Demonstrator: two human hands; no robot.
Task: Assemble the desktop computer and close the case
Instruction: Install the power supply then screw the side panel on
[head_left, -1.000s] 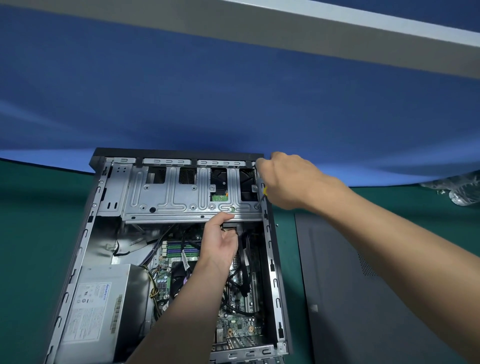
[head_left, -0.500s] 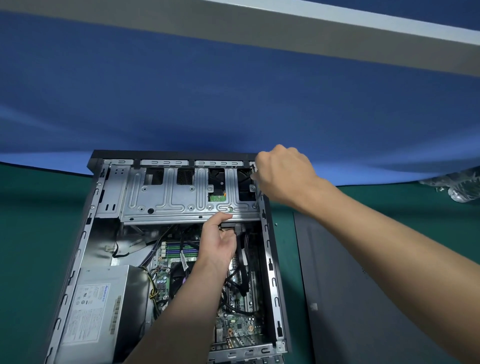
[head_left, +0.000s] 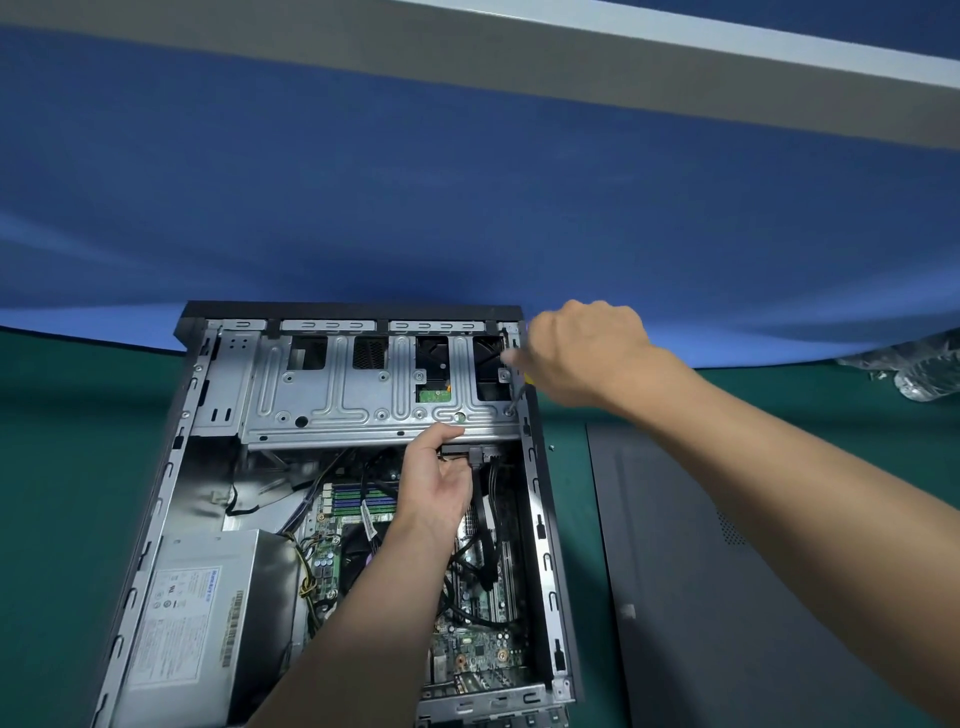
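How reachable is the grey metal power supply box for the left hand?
Probably yes: the left hand pinches a black connector, but the power supply box lies uncovered close by.

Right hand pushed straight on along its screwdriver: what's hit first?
Likely the screw hole at the drive cage's near right corner: the right hand's screwdriver tip seems at or just above it; depth unclear.

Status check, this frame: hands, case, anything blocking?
Left hand grips drive cage edge. Right hand holds screwdriver, tip at cage's right corner. Case open; side panel lies beside it. Nothing blocking.
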